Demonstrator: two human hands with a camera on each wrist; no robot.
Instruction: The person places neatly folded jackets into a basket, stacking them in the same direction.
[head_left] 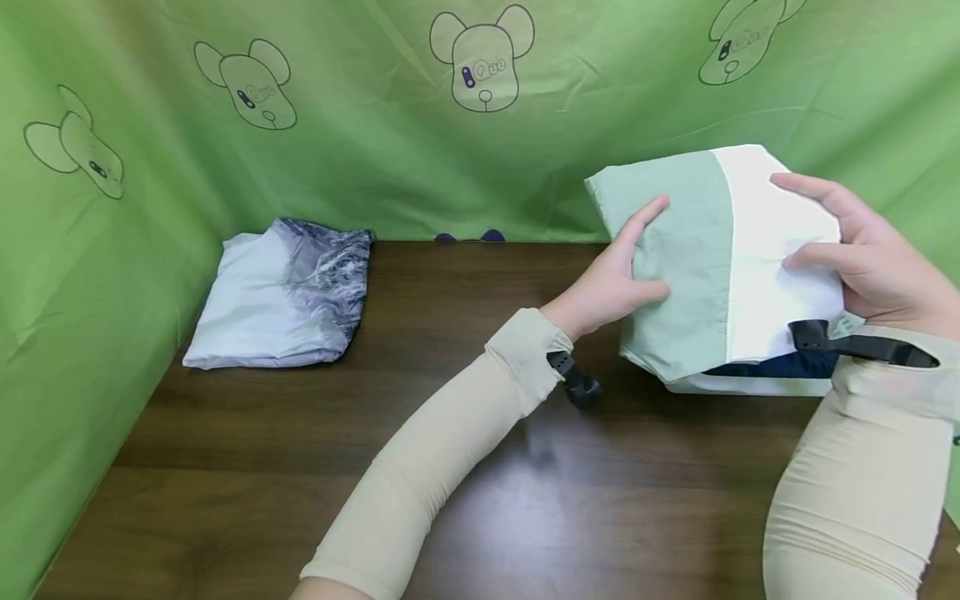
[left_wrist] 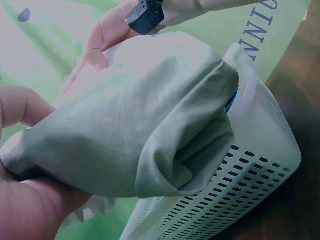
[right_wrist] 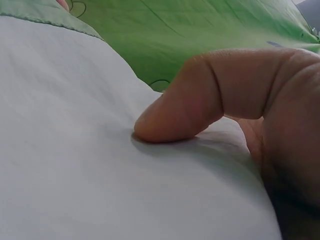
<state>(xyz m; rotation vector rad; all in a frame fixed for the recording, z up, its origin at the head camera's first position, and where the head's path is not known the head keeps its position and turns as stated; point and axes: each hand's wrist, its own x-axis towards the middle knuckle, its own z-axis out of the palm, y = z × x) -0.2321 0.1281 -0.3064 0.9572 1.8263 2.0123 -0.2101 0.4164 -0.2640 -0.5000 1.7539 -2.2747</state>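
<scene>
Here's the cloth (head_left: 686, 258) over the basket (left_wrist: 272, 132), left hand (head_left: 600, 287) and right hand (head_left: 881, 258) gripping its sides, fingers pinched; best held level, evenly supported, so folds don't slip.

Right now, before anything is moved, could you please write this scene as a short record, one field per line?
Left hand: holds the pale green part of the cloth
Right hand: pinches its white part
Cloth position: over the basket; whether they touch, I cannot tell
Basket: white, holes in its wall, dark blue fabric inside
Other cloth: light with a dark patterned side, lying at the left
Table: brown wood
Curtain: green, with animal-head drawings
</scene>
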